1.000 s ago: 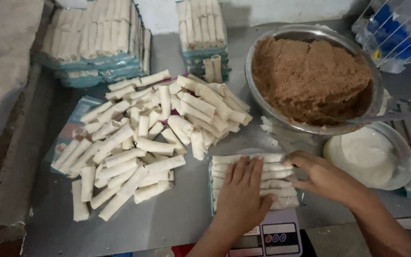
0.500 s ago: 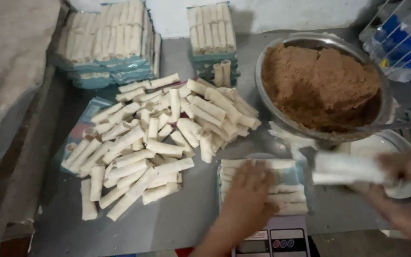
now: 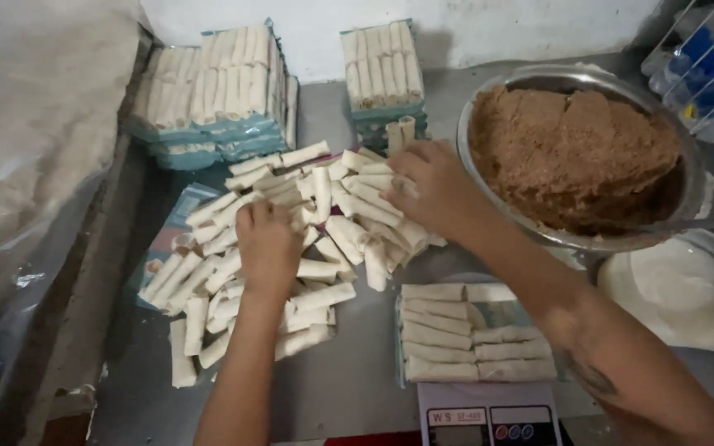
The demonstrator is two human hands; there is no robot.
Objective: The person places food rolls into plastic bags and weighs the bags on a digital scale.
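1. Left hand (image 3: pixel 268 239) palm down on the loose spring-roll pile (image 3: pixel 291 239) at tabletop centre, fingers curled; grip on a roll: cannot tell.
2. Right hand (image 3: pixel 427 188) on the pile's far right edge, fingers bent over rolls; cannot tell if gripping.
3. Near right: tray of rolls (image 3: pixel 473 334) on a scale (image 3: pixel 489 417).
4. Far: stacked teal-edged roll packs (image 3: pixel 208 95).
5. Right: steel bowl of brown filling (image 3: pixel 576 157).

Bare tabletop (image 3: pixel 349 388) lies open between the loose rolls (image 3: pixel 291 239) and scale tray (image 3: pixel 477 334).
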